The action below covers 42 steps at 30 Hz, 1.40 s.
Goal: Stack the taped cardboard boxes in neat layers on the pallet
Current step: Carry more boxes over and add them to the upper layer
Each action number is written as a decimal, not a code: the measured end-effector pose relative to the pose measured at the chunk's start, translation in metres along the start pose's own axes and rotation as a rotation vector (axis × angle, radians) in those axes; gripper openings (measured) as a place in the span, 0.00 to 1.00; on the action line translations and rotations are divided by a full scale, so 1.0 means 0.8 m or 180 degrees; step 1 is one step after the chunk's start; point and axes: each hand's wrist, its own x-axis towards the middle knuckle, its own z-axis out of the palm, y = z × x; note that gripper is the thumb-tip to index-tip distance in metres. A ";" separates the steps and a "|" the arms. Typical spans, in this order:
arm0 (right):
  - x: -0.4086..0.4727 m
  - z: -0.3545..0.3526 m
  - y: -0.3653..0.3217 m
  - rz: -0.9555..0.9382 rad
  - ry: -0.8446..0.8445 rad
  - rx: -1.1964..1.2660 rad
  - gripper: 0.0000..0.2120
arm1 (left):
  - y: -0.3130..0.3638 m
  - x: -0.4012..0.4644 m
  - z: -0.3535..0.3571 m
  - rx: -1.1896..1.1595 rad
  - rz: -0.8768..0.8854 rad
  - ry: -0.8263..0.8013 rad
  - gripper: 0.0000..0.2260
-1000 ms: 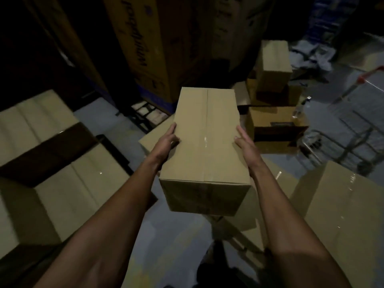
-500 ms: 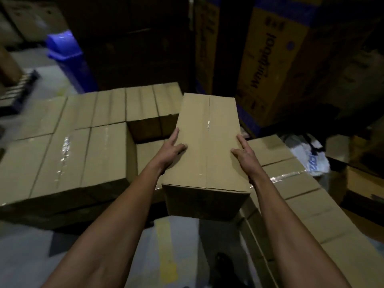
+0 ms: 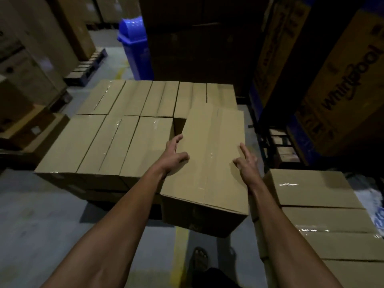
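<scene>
A taped cardboard box hangs between my hands, tilted, over the front right corner of the stack. My left hand presses its left edge, thumb on the top face. Against the right side of the top lies my right hand, fingers straight. Beside the box, several taped boxes form a flat layer in two rows, with a gap at the front right. The pallet under them is lost in shadow.
A row of taped boxes lies at my right, close to the carried box. Tall printed cartons wall off the right and back. A blue bin stands behind the stack. My sandalled foot is on the grey floor.
I turned left from the loose boxes toward the stack and stepped closer. The carried box moved forward and down over the front right gap, and my fingers have spread looser on it.
</scene>
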 end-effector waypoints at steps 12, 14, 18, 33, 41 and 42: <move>0.159 0.065 0.022 -0.0097 -0.0562 -0.0571 0.30 | -0.057 0.152 -0.032 0.1085 -0.0321 -0.0131 0.45; 0.178 0.074 0.028 -0.0031 -0.0555 -0.0628 0.31 | -0.065 0.172 -0.032 0.1101 -0.0369 -0.0108 0.44; 0.218 0.091 0.039 0.0073 -0.0583 -0.0794 0.32 | -0.078 0.212 -0.031 0.1140 -0.0465 -0.0083 0.43; 0.375 0.218 0.115 0.0645 -0.0751 -0.0897 0.37 | -0.218 0.393 -0.079 0.1562 -0.0568 -0.0269 0.48; 0.422 0.266 0.174 0.0764 -0.0829 -0.0951 0.38 | -0.282 0.430 -0.085 0.1940 -0.0601 -0.0177 0.48; 0.427 0.272 0.180 0.0759 -0.0834 -0.0978 0.38 | -0.289 0.434 -0.086 0.1908 -0.0627 -0.0180 0.49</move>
